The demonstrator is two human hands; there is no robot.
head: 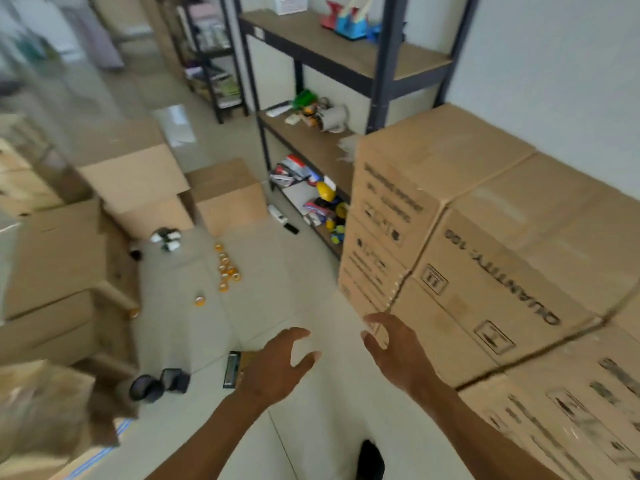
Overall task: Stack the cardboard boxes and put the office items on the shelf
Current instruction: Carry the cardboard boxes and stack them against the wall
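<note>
Below, both hands hang spread and empty over the floor, the left hand (277, 367) nearer the clipboard-like office item (232, 369) just to its left, the right hand (398, 355) beside the stacked cardboard boxes (485, 258) at right.

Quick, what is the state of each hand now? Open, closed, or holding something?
Left hand: open, fingers spread and loosely curved, holding nothing.
Right hand: open, fingers spread, holding nothing, near the stacked cardboard boxes.

Brown printed cardboard boxes (485, 216) stacked right beside the dark-framed shelf (332, 53), small office items (227, 268) scattered on floor
</note>
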